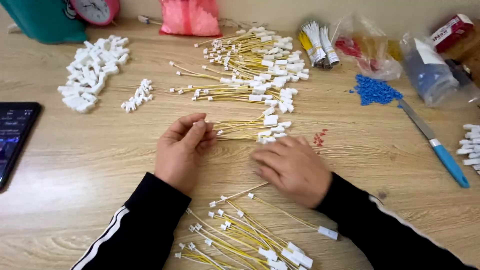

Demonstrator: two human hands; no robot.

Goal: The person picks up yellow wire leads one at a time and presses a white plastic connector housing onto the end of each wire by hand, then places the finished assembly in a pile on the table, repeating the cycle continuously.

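Note:
My left hand pinches one end of a small bundle of yellow wires with white connectors lying across the wooden table. My right hand lies flat, palm down, its fingertips on the white connector ends of that bundle. A large heap of the same yellow wires lies farther back. Another pile of yellow wires sits close to me between my black sleeves.
White plastic connector housings lie in a big pile and a small pile at left. A dark phone is at the left edge. Blue beads, a blue-handled blade, plastic bags and more white pieces are at right.

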